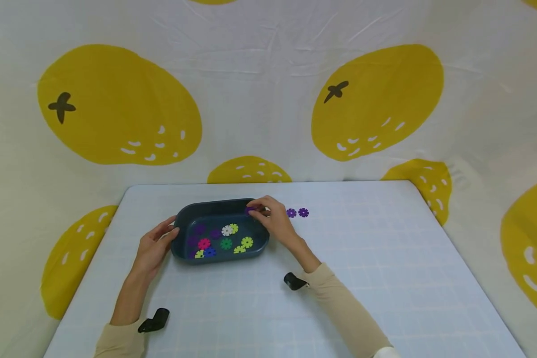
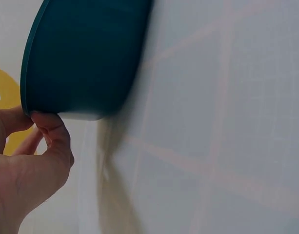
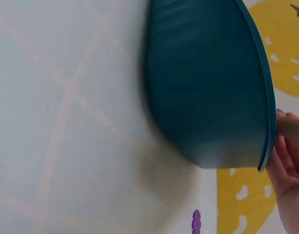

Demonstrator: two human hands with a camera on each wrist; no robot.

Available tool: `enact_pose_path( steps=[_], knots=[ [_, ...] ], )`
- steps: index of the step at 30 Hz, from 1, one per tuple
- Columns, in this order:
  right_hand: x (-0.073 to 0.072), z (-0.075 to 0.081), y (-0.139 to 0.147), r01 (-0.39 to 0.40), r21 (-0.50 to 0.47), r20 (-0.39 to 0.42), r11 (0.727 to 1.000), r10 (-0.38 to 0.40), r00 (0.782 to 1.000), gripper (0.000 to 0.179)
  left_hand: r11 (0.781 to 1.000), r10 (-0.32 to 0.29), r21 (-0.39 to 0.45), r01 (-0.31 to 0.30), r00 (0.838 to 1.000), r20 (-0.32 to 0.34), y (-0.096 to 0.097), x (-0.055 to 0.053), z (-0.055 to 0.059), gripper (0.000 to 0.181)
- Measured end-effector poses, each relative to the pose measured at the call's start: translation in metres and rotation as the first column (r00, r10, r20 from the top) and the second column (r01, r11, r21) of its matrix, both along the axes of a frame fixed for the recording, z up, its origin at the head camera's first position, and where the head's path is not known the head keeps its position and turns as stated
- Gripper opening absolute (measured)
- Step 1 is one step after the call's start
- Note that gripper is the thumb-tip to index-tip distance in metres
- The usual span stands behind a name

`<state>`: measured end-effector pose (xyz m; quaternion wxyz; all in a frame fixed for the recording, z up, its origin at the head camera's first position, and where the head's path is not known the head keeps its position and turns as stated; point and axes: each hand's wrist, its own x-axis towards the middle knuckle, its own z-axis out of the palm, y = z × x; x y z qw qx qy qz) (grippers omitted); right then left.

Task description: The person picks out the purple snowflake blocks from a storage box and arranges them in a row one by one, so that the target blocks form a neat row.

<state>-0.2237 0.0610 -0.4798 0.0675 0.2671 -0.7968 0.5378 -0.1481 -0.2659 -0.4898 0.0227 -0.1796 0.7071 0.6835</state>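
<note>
A dark teal tray point(image 1: 211, 211) stands on the table. My left hand point(image 1: 151, 248) pinches its left end; in the left wrist view that hand's thumb and fingers point(image 2: 50, 127) meet at the tray's rim. My right hand point(image 1: 275, 219) is over the tray's back right corner and pinches a purple flower-shaped disc point(image 1: 249, 210). In the right wrist view the tray wall point(image 3: 208, 83) partly hides the right hand point(image 3: 289, 165). Inside the tray lie several such discs: a pink disc point(image 1: 204, 243), a green disc point(image 1: 225, 243), a white disc point(image 1: 226, 230), and yellow, blue and purple ones.
Two purple discs, a nearer disc point(image 1: 291, 213) and a farther disc point(image 1: 303, 212), lie on the table right of the right hand. The pale checked tabletop point(image 1: 385, 258) ends at a fruit-print cloth point(image 1: 259, 99) behind. A black wrist camera point(image 1: 295, 281) juts from the right sleeve.
</note>
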Motion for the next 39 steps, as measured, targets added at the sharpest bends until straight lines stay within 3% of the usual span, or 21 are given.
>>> enact_pose_path(
  steps=[7,13,25,33,39],
  knots=[
    [-0.005,-0.004,0.017,0.073,-0.07,0.087,0.995,-0.067,0.994,0.022,1.0,-0.004,0.006,0.004,1.0,-0.011,-0.002,0.002,0.001,0.059],
    [-0.01,-0.006,0.035,0.152,-0.108,0.177,0.982,-0.132,0.975,0.023,1.0,-0.004,0.02,0.005,1.0,-0.014,-0.004,0.002,-0.001,0.06],
    [-0.016,-0.018,0.077,0.279,-0.082,0.183,0.957,-0.26,0.948,0.023,0.999,0.018,0.038,-0.017,1.0,-0.007,-0.004,0.003,-0.003,0.059],
    [-0.02,-0.027,0.108,0.362,-0.086,0.22,0.928,-0.337,0.916,0.026,1.0,0.022,0.002,-0.022,1.0,-0.011,-0.003,0.004,-0.002,0.058],
    [-0.022,-0.031,0.128,0.44,-0.064,0.268,0.896,-0.41,0.872,0.027,1.0,0.015,0.01,-0.015,1.0,-0.019,-0.002,0.002,-0.001,0.058]
  ],
)
